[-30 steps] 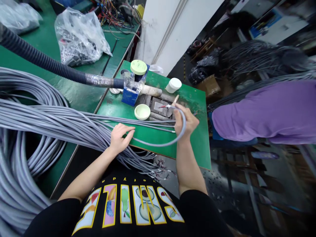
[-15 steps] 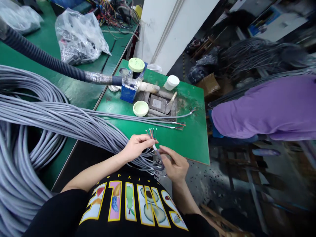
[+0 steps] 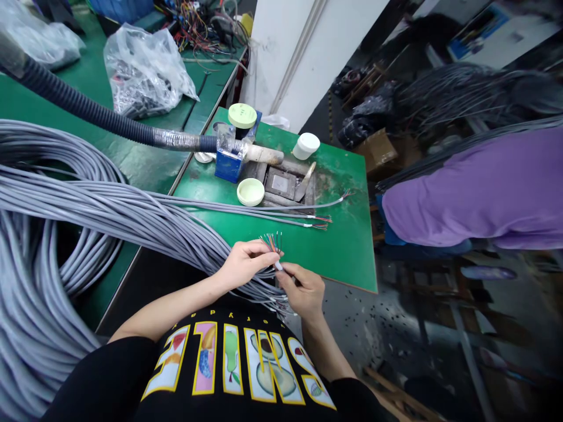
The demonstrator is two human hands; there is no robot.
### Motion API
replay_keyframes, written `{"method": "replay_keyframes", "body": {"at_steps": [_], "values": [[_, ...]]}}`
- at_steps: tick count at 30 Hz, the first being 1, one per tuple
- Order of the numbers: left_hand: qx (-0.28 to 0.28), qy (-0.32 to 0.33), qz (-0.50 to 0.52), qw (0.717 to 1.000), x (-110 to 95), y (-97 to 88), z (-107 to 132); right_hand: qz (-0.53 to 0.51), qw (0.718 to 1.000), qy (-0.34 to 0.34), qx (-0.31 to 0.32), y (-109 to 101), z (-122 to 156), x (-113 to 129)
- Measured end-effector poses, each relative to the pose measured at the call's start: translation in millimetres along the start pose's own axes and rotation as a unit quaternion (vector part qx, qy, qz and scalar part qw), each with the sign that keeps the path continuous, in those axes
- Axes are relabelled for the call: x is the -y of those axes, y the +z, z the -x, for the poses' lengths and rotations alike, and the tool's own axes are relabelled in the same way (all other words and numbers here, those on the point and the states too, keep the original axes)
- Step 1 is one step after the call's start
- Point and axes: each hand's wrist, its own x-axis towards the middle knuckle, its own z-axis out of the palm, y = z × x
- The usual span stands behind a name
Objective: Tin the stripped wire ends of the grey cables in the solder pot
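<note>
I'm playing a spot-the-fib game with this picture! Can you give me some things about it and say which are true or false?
1. Both hands hold one grey cable end. True.
2. Coloured wires stick out of that cable. True.
3. The left hand rests flat on the table. False: it pinches the cable with the right hand.
4. The green lid lies on the floor. False: it sits on the jar by the hose.
5. The table is green. True.

Green worktables (image 3: 132, 158) meet a white pillar (image 3: 308, 53) above a dark, littered floor (image 3: 396, 328).
</note>
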Motion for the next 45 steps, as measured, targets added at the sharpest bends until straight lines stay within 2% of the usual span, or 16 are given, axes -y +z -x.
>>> {"method": "replay_keyframes", "body": {"at_steps": [9, 18, 21, 24, 26, 28, 30, 32, 34, 37, 39, 42, 45], "values": [[0.008, 0.004, 0.023, 1.0, 0, 1.5, 0, 0.012, 1.0, -0.024, -0.006, -1, 2, -2], [0.003, -0.076, 0.129, 0.989, 6, 10.1, -3, 0.018, 1.0, -0.013, 0.012, -1, 3, 0], [-0.006, -0.065, 0.088, 0.994, 12, 7.6, -9, 0.025, 0.999, 0.037, 0.009, -9, 20, -8], [-0.008, 0.011, -0.085, 0.996, 16, -4.9, -23, 0.048, 0.984, 0.173, -0.013, -31, 50, -30], [0.022, 0.09, -0.263, 0.96, 17, -14.4, -37, 0.105, 0.956, 0.272, 0.014, -50, 72, -49], [0.059, 0.145, -0.436, 0.886, 17, -19.6, -52, 0.2, 0.912, 0.34, 0.112, -65, 90, -64], [0.084, 0.154, -0.57, 0.803, 18, -18.2, -68, 0.232, 0.885, 0.357, 0.189, -71, 99, -68], [0.103, 0.129, -0.654, 0.738, 19, -11.1, -83, 0.143, 0.901, 0.347, 0.217, -64, 97, -61], [0.11, 0.097, -0.701, 0.698, 20, -1.7, -95, -0.017, 0.919, 0.329, 0.216, -47, 85, -49], [0.112, 0.068, -0.729, 0.671, 18, 10.1, -103, -0.207, 0.904, 0.32, 0.191, -16, 59, -37], [0.118, 0.067, -0.728, 0.672, 14, 14.4, -99, -0.289, 0.889, 0.329, 0.136, -2, 40, -37], [0.119, 0.082, -0.696, 0.703, 6, 15.8, -74, -0.344, 0.885, 0.312, -0.022, 5, 15, -40], [0.127, 0.09, -0.649, 0.745, -4, 11.3, -39, -0.301, 0.912, 0.22, -0.172, 0, -4, -38]]}}
